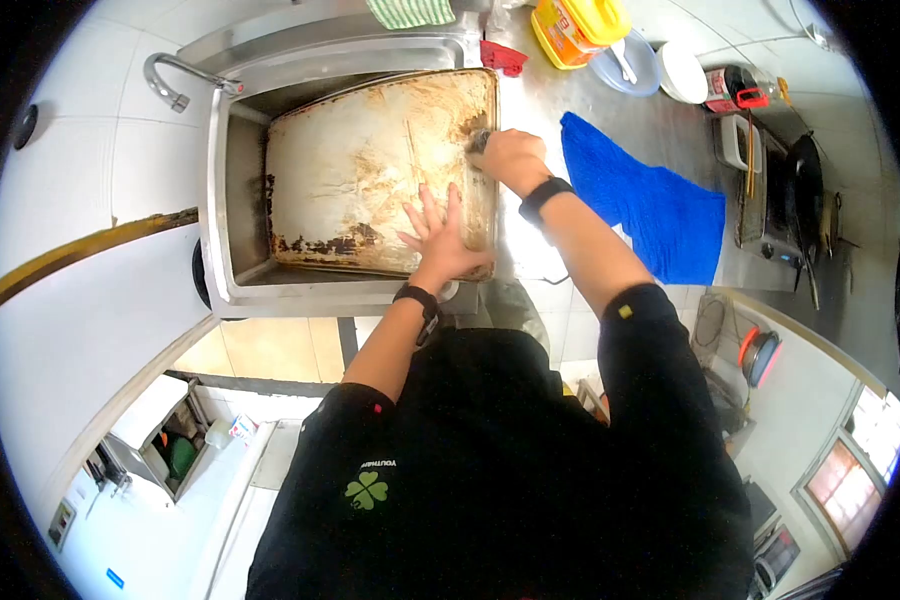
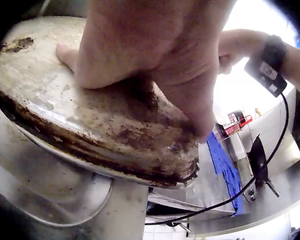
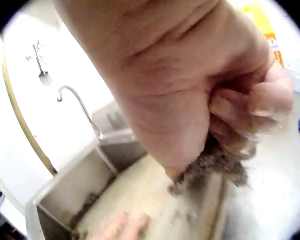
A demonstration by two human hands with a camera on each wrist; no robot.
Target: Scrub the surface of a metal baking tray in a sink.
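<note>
A large baking tray (image 1: 340, 170), stained brown and blackened along its edges, lies across the sink with its broad flat face up. My left hand (image 1: 440, 238) rests on the tray near its front right corner, fingers spread and thumb toward the right edge. In the left wrist view the hand (image 2: 155, 55) presses on the grimy rim corner. My right hand (image 1: 513, 158) grips a steel wool scourer (image 3: 210, 167) at the tray's right edge. In the right wrist view its fingers curl round the dark, frayed scourer.
The steel sink (image 1: 218, 200) has a faucet (image 1: 185, 85) at its back left. On the counter to the right lie a blue cloth (image 1: 650, 205) and a red cloth (image 1: 505, 58). A yellow tub (image 1: 577, 32), a bowl (image 1: 682, 72) and a wok (image 1: 803, 190) stand farther off.
</note>
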